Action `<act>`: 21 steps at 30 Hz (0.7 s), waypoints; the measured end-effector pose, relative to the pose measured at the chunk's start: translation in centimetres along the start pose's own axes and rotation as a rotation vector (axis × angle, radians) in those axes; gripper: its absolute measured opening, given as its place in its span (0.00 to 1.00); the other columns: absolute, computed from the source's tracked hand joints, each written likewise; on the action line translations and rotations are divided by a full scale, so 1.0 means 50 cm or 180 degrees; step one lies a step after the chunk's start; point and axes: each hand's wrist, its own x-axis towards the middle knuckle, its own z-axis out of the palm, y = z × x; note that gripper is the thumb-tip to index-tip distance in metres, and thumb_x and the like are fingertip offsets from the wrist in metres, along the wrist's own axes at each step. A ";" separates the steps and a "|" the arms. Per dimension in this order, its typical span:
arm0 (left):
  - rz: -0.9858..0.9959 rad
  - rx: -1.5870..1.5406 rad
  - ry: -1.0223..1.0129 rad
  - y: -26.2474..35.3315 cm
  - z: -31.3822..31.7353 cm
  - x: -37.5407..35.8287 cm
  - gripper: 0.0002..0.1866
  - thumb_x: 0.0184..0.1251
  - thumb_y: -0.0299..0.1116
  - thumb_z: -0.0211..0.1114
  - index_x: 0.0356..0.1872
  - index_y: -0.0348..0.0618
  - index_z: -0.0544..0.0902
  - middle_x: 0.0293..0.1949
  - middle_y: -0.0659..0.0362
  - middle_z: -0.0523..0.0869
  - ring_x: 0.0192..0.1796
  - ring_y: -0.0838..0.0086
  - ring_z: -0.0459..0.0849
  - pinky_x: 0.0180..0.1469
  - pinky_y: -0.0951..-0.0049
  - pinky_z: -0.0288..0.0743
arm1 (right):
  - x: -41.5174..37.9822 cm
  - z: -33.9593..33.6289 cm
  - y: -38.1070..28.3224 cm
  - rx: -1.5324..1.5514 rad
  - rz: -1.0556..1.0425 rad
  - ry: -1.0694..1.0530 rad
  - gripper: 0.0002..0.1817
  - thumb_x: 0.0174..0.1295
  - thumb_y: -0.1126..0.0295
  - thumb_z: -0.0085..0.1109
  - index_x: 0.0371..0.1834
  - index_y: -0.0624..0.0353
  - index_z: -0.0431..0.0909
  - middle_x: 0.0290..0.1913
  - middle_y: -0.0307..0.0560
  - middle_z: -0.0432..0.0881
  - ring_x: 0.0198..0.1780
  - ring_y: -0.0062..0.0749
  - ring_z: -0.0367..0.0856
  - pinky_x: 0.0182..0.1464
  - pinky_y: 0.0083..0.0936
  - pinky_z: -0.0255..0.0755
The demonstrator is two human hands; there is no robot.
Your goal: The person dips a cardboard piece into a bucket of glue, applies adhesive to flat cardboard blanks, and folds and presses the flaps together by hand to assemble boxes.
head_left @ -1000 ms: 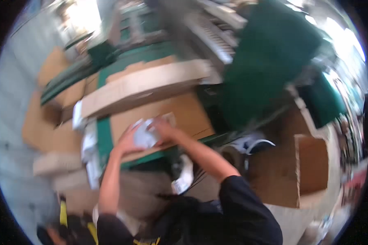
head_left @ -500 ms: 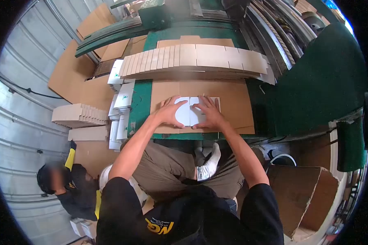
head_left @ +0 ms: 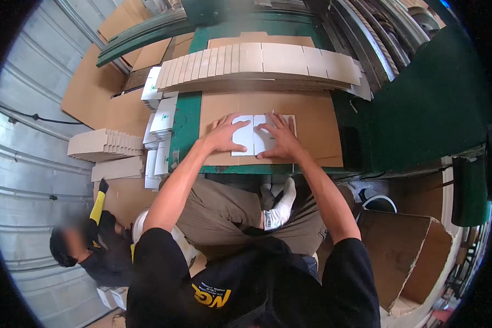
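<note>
A small white carton piece (head_left: 252, 143) lies flat on a brown cardboard sheet (head_left: 317, 128) on the green machine table. My left hand (head_left: 225, 135) rests on its left part, thumb and fingers spread. My right hand (head_left: 280, 138) presses on its right part, fingers apart and curved. A narrow strip of the white piece with a center line shows between the two hands. Just beyond them, a long fanned row of folded cardboard pieces (head_left: 257, 60) stretches across the table.
Stacks of white cartons (head_left: 163, 117) stand along the table's left edge, with brown pieces (head_left: 104, 145) farther left. A co-worker (head_left: 93, 246) is at the lower left. An open cardboard box (head_left: 393, 251) stands at the lower right. Green machine parts (head_left: 426, 109) rise on the right.
The camera view has shifted slightly, so the table and hands sit higher in the picture. Both hands remain spread on the white piece.
</note>
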 end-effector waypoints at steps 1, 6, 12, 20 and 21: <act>-0.0004 -0.0004 -0.0002 0.002 -0.001 -0.001 0.55 0.47 0.61 0.83 0.81 0.63 0.71 0.83 0.46 0.60 0.85 0.46 0.55 0.81 0.39 0.48 | 0.002 -0.001 -0.001 -0.0020 0.0018 -0.0008 0.54 0.31 0.38 0.87 0.70 0.36 0.79 0.85 0.57 0.57 0.86 0.65 0.46 0.81 0.77 0.34; -0.0113 -0.0012 0.0070 0.010 0.005 -0.004 0.56 0.46 0.60 0.84 0.81 0.63 0.71 0.83 0.47 0.60 0.85 0.47 0.55 0.81 0.40 0.50 | 0.004 -0.002 -0.001 0.0006 0.0058 -0.0084 0.54 0.31 0.40 0.87 0.71 0.35 0.78 0.86 0.57 0.56 0.87 0.65 0.46 0.82 0.76 0.33; -0.0179 -0.0018 -0.0096 0.015 -0.001 0.003 0.57 0.46 0.59 0.84 0.81 0.63 0.69 0.84 0.47 0.58 0.85 0.47 0.55 0.81 0.39 0.50 | 0.008 -0.007 -0.013 -0.0119 0.0086 -0.0247 0.64 0.32 0.40 0.87 0.81 0.26 0.66 0.87 0.61 0.52 0.87 0.69 0.42 0.81 0.79 0.30; -0.0190 -0.0072 -0.0064 0.014 -0.004 0.001 0.56 0.47 0.57 0.84 0.81 0.56 0.70 0.84 0.49 0.58 0.85 0.48 0.56 0.80 0.37 0.54 | 0.011 -0.007 -0.006 0.0040 0.0014 -0.0289 0.70 0.34 0.40 0.87 0.86 0.20 0.55 0.87 0.66 0.47 0.87 0.73 0.38 0.80 0.81 0.27; -0.0187 -0.0080 -0.0064 0.014 -0.002 -0.001 0.56 0.47 0.56 0.84 0.80 0.55 0.70 0.84 0.49 0.58 0.85 0.49 0.56 0.80 0.37 0.54 | 0.010 -0.009 -0.008 0.0074 -0.0002 -0.0251 0.70 0.33 0.40 0.87 0.86 0.20 0.55 0.87 0.65 0.48 0.87 0.73 0.39 0.80 0.80 0.27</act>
